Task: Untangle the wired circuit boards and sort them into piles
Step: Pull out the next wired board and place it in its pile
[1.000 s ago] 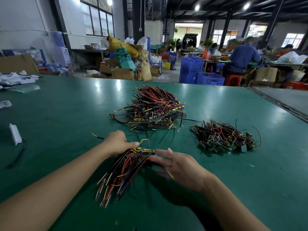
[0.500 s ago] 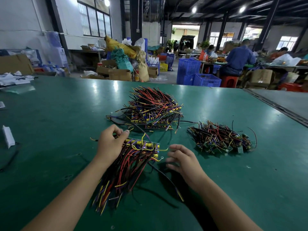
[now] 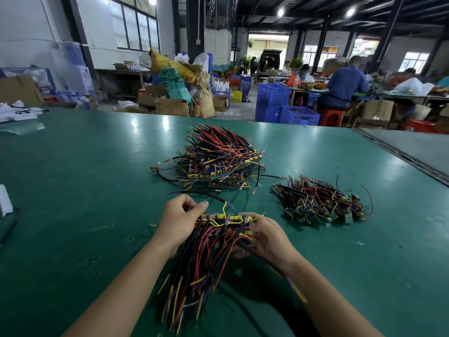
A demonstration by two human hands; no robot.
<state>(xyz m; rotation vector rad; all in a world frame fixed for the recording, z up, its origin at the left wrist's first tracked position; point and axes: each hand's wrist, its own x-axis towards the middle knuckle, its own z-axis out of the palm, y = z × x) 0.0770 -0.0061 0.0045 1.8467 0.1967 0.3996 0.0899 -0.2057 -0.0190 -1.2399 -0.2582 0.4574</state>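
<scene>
My left hand (image 3: 181, 220) and right hand (image 3: 269, 237) grip a wired-board bundle (image 3: 218, 242) over the green table (image 3: 73, 190). Sorting is under way, and I judge it goes next onto the far pile (image 3: 218, 159).

One head-worn view — looking forward and down across the green table (image 3: 73, 190), close above the hands.

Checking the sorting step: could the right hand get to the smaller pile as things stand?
Probably yes: only bare table lies between the right hand and the smaller pile, though it grips the wire bundle.
</scene>
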